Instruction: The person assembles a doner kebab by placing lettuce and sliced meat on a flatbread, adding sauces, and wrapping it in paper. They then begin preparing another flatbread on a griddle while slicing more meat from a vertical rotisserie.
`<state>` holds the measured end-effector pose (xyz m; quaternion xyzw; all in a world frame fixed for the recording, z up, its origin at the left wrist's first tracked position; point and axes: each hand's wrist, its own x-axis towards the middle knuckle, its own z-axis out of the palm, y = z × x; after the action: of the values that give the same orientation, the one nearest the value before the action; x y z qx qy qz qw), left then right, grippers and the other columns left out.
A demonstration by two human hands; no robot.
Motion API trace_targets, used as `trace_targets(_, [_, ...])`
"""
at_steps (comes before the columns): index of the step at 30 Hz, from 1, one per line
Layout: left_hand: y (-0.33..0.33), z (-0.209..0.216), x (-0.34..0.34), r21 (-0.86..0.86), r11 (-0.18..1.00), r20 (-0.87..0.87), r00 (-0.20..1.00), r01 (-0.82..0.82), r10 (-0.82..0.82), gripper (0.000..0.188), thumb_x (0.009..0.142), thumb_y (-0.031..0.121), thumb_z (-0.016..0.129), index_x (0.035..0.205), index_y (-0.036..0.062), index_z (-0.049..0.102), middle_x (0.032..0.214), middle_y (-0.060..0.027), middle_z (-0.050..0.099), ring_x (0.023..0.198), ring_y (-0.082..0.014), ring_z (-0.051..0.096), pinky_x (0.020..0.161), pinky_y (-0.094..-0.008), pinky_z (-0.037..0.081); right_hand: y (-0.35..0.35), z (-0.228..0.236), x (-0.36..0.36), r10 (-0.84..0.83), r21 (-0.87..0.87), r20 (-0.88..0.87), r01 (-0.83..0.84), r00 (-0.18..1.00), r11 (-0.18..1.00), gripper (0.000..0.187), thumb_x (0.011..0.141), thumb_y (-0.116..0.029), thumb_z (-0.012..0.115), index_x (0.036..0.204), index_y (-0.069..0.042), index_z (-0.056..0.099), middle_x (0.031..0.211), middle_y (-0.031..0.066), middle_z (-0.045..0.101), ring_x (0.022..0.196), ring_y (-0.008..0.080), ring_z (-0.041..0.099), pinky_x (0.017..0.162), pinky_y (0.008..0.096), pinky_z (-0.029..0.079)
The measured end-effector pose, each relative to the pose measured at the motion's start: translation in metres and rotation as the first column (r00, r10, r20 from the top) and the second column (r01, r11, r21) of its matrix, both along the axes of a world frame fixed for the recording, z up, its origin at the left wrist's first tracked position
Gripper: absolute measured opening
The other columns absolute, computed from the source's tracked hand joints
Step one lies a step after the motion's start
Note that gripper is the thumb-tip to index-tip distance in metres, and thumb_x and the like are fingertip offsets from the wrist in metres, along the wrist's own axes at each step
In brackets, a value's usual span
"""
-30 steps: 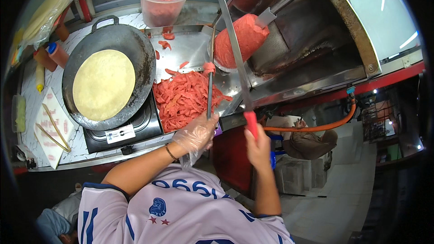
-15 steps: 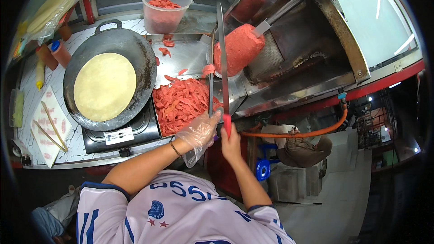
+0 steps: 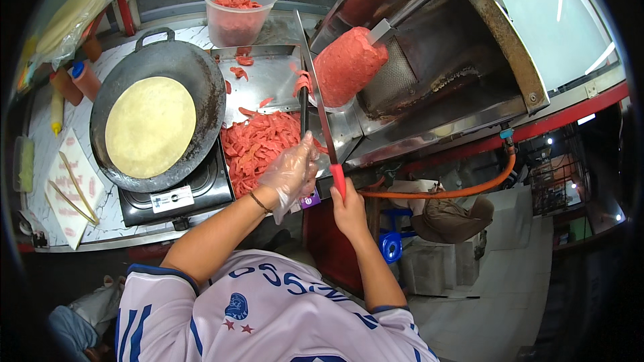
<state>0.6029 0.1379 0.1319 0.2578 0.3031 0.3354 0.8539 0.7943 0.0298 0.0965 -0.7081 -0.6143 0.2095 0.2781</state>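
My right hand grips the red handle of a long knife. Its narrow blade slants up and to the left, along the left side of a block of reddish meat on a metal spit. My left hand, in a clear plastic glove, is closed on a narrow dark tool that points away from me; its exact kind is unclear. Meat slices hang at the tool's far end, beside the blade. Below them, a heap of cut meat strips lies in the metal tray.
A black pan with a flatbread sits on a stove at left. Behind the tray stands a plastic tub of meat strips. Sauce bottles and wooden tongs are farther left. An orange hose runs at right.
The knife blade has tilted further left at its tip, while its handle has shifted slightly right. The left hand's tool has moved a little left, with meat slices now gathered at its end.
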Motion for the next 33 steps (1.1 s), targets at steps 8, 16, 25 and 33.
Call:
trace_targets(8, [0.014, 0.001, -0.043, -0.132, 0.966, 0.457, 0.878, 0.224, -0.142, 0.05, 0.104, 0.063, 0.035, 0.09, 0.0167, 0.045, 0.06, 0.0036, 0.033, 0.046, -0.0098, 0.031, 0.043, -0.025, 0.027, -0.132, 0.067, 0.08, -0.028, -0.326, -0.063, 0.006, 0.998, 0.945, 0.028, 0.098, -0.021, 0.061, 0.12, -0.003, 0.063, 0.082, 0.0097, 0.067, 0.078, 0.0183, 0.065, 0.071, 0.0367, 0.05])
trace_targets(16, [-0.034, -0.008, -0.027, 0.197, 0.943, -0.382, 0.907, 0.267, -0.177, 0.056, 0.106, 0.059, 0.034, 0.094, 0.0056, 0.046, 0.064, -0.0035, 0.042, 0.047, -0.0175, 0.046, 0.045, -0.0346, 0.043, -0.02, 0.05, 0.006, -0.041, 0.075, -0.107, 0.049, 0.993, 0.996, 0.021, 0.1, -0.019, 0.058, 0.113, -0.001, 0.061, 0.074, 0.0111, 0.061, 0.066, 0.021, 0.062, 0.06, 0.0352, 0.046])
trace_targets(25, [-0.029, -0.014, -0.011, 0.175, 0.966, -0.269, 0.953, 0.193, -0.142, 0.045, 0.107, 0.05, 0.04, 0.102, 0.0055, 0.043, 0.063, -0.0049, 0.044, 0.043, -0.0186, 0.048, 0.042, -0.0351, 0.042, 0.025, -0.005, -0.04, -0.016, 0.187, -0.169, 0.048, 0.986, 0.981, 0.034, 0.102, -0.02, 0.054, 0.131, -0.002, 0.054, 0.089, 0.0258, 0.068, 0.085, 0.0417, 0.071, 0.072, 0.0438, 0.053])
trace_targets(33, [-0.022, -0.009, -0.008, 0.279, 0.94, -0.291, 0.95, 0.196, -0.112, 0.055, 0.105, 0.061, 0.033, 0.102, 0.0071, 0.044, 0.06, -0.0046, 0.042, 0.041, -0.0176, 0.045, 0.039, -0.0331, 0.04, 0.027, -0.021, -0.017, 0.021, 0.143, -0.083, -0.009, 0.996, 0.99, 0.022, 0.102, -0.021, 0.055, 0.112, -0.001, 0.052, 0.078, 0.0224, 0.059, 0.069, 0.0406, 0.063, 0.063, 0.0434, 0.048])
